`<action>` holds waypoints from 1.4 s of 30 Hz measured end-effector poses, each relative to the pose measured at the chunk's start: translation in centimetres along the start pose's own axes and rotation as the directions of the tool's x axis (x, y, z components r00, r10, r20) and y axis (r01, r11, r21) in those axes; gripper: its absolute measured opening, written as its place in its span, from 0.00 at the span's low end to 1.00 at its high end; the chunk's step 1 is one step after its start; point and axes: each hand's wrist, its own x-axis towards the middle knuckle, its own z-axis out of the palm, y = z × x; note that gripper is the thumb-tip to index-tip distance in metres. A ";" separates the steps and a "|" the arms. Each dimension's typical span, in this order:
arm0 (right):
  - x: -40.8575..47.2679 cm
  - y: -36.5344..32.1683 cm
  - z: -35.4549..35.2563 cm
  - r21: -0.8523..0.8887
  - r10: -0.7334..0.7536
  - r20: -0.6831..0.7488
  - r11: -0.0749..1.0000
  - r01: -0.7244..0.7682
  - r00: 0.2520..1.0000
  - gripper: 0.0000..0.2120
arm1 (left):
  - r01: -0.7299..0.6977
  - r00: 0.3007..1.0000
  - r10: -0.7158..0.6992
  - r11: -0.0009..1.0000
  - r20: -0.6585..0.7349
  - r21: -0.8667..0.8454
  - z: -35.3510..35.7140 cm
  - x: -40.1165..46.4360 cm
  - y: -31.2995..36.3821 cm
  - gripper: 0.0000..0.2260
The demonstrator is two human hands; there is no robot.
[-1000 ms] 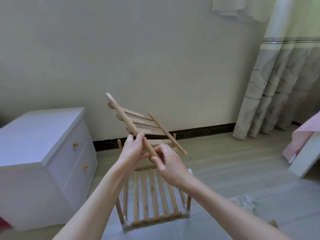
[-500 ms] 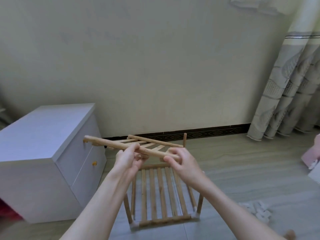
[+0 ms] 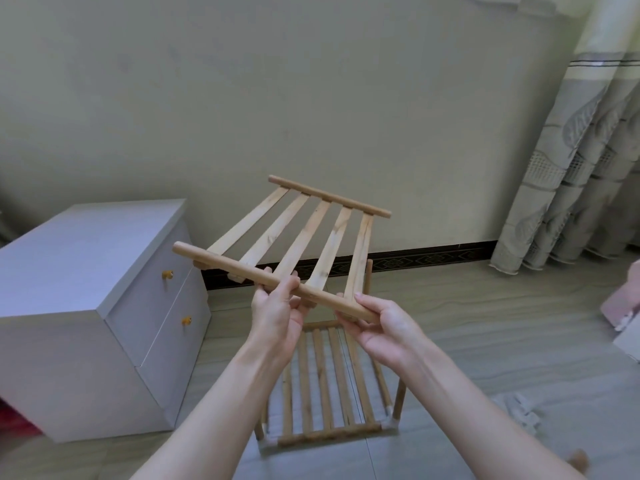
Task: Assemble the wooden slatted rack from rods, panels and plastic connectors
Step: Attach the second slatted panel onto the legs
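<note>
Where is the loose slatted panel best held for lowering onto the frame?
By the near round rod of the slatted panel, from the person's side, as the left hand and right hand do: fingers wrap a rod easily, and the slats stay clear.

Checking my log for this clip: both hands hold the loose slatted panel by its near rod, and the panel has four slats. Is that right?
Not quite. The head view shows five slats on the slatted panel, not four. The rest holds: the left hand and right hand both grip its near rod.
</note>
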 end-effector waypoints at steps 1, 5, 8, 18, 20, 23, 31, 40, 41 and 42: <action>0.0 -0.1 -0.1 -0.017 -0.019 -0.006 1.000 0.019 1.000 0.02 | 0.013 1.000 -0.014 1.000 0.022 0.003 0.0 -0.1 0.0 0.17; 0.5 -0.5 -1.0 -0.119 -0.108 -0.109 0.988 0.095 0.988 0.03 | 0.101 0.993 -0.111 0.971 0.034 0.216 -0.7 -0.7 -0.8 0.08; 1.3 -0.7 -2.4 -0.234 -0.123 -0.169 0.969 0.081 0.978 0.03 | 0.190 0.977 -0.203 0.711 -0.062 0.677 -1.6 -1.2 -1.1 0.15; 2.3 -1.1 -4.1 -0.435 -0.172 -0.173 0.897 0.081 0.970 0.07 | -0.639 0.737 -0.088 -0.414 0.670 0.648 -1.7 -0.2 -1.2 0.16; 2.5 -0.8 -4.1 -0.454 -0.168 -0.161 0.888 0.079 0.973 0.08 | -0.697 0.659 -0.161 -0.498 0.735 0.516 -1.1 0.0 -2.4 0.16; 2.7 -0.7 -4.3 -0.503 -0.171 -0.142 0.861 0.078 0.975 0.13 | -0.708 0.628 -0.176 -0.532 0.758 0.464 -0.1 0.4 -4.0 0.14; 4.3 -2.5 -6.2 -0.550 -0.085 -0.040 0.834 0.049 0.996 0.20 | -0.661 0.750 -0.197 -0.265 0.632 0.702 1.4 1.8 -5.5 0.07; 6.2 -4.1 -15.8 -0.672 -0.420 -0.272 0.727 0.141 0.865 0.11 | -0.556 0.818 -0.374 -0.313 0.438 0.770 0.5 5.0 -9.1 0.05; 6.3 -3.7 -16.8 -0.710 -0.438 -0.277 0.693 0.125 0.855 0.11 | -0.550 0.823 -0.367 -0.325 0.433 0.770 0.3 5.4 -9.5 0.05; 6.5 -3.1 -17.7 -0.742 -0.446 -0.269 0.661 0.112 0.854 0.10 | -0.553 0.824 -0.363 -0.346 0.435 0.758 0.0 5.7 -9.8 0.04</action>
